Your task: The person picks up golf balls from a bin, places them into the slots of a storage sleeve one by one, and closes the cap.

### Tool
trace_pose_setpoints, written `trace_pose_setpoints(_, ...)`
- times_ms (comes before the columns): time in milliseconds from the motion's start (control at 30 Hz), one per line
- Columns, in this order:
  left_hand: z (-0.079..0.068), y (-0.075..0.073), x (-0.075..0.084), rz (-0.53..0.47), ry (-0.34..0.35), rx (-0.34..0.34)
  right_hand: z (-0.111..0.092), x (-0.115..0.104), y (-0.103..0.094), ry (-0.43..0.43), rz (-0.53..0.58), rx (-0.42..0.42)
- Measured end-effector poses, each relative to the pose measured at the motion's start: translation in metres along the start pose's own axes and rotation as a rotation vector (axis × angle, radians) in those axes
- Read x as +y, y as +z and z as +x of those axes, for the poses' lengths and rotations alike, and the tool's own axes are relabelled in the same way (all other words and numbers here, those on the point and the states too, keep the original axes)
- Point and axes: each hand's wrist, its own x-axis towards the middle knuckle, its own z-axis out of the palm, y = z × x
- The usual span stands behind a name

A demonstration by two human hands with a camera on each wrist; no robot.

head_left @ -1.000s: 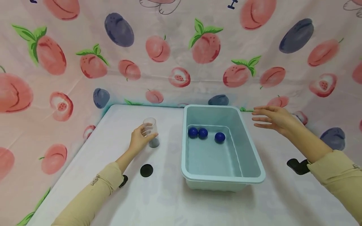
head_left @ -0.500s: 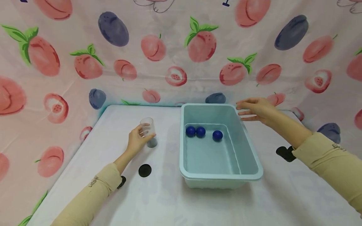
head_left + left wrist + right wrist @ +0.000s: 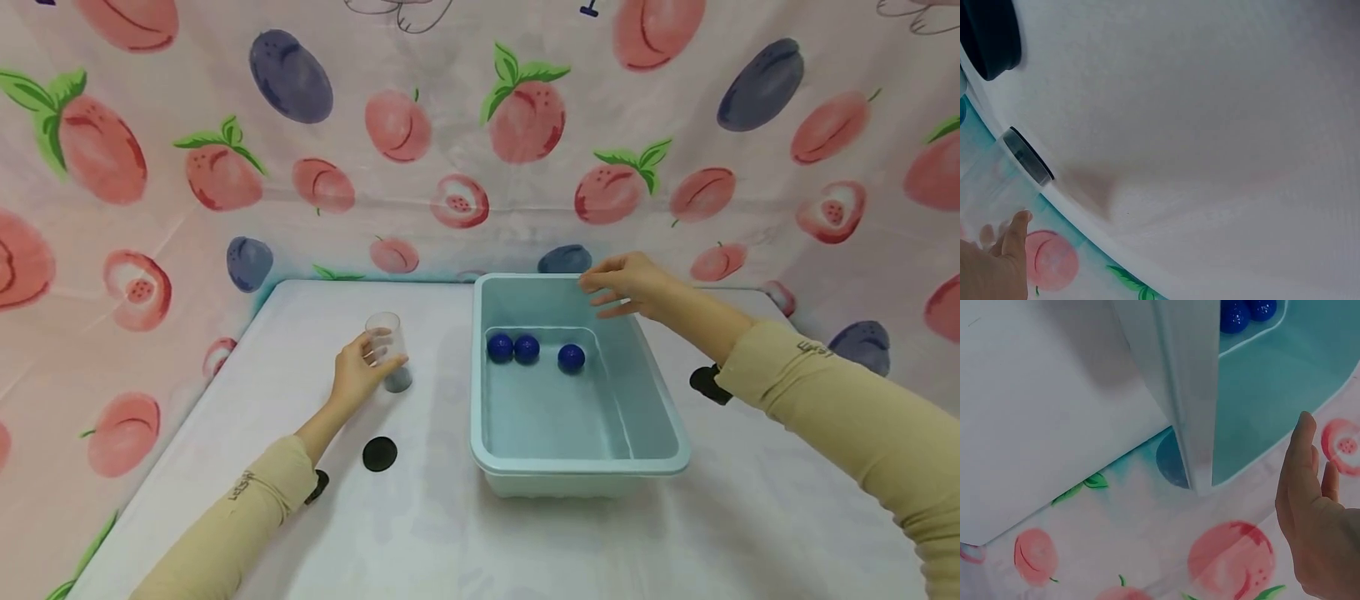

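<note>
A clear plastic jar (image 3: 395, 367) with a dark grey base stands upright on the white table, left of the tub. My left hand (image 3: 356, 372) holds it, thumb on the near side and fingers round the far side; the left wrist view shows the jar (image 3: 1004, 169) too. Over the back right rim of the pale blue tub (image 3: 581, 467) hovers my right hand (image 3: 630, 287), fingers loosely bent with nothing between them. Three dark blue balls, a left one (image 3: 500, 347), a middle one (image 3: 527, 349) and a right one (image 3: 571, 358), lie on the tub's floor toward its back.
A round black lid (image 3: 380, 454) lies on the table in front of the jar. Behind the table hangs a fruit-print cloth (image 3: 420, 200). Black wrist straps show at the left cuff (image 3: 318, 487) and the right cuff (image 3: 709, 384). The tub's tall walls rise from the table.
My right hand has moved left, from beyond the tub's right side to above its back right rim. The left hand keeps its hold on the jar. The whole view has shifted slightly.
</note>
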Motion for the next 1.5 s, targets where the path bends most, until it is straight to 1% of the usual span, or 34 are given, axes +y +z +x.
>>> trace_pose_setpoints(100, 0.000, 0.000, -0.001, -0.004, -0.001, 0.002, 0.005, -0.002, 0.007, 0.027, 0.001, -0.011)
trace_pose_setpoints(267, 0.000, 0.000, -0.004, -0.008, -0.002, 0.004, 0.014, -0.004, 0.018, 0.075, -0.002, 0.017)
trace_pose_setpoints(500, -0.002, -0.001, -0.005, 0.008, -0.019, 0.005, 0.028, -0.004, 0.032, 0.118, 0.001, 0.042)
trace_pose_setpoints(733, -0.003, 0.001, -0.005, -0.003, -0.025, -0.004, 0.035, 0.000, 0.042, 0.128, 0.021, 0.055)
trace_pose_setpoints(967, -0.004, 0.002, -0.003, -0.006, -0.021, -0.002, 0.042, 0.011, 0.052, 0.190, 0.052, 0.095)
trace_pose_setpoints(1033, -0.004, 0.002, -0.003, -0.007, -0.021, 0.001, 0.044, 0.015, 0.053, 0.205, 0.040, 0.101)
trace_pose_setpoints(1300, -0.003, 0.001, -0.002, 0.004, -0.015, 0.001, 0.051, 0.027, 0.055, 0.258, -0.039, 0.064)
trace_pose_setpoints(1500, -0.002, 0.002, -0.003, -0.002, -0.004, -0.009, 0.058, 0.036, 0.059, 0.280, -0.035, 0.079)
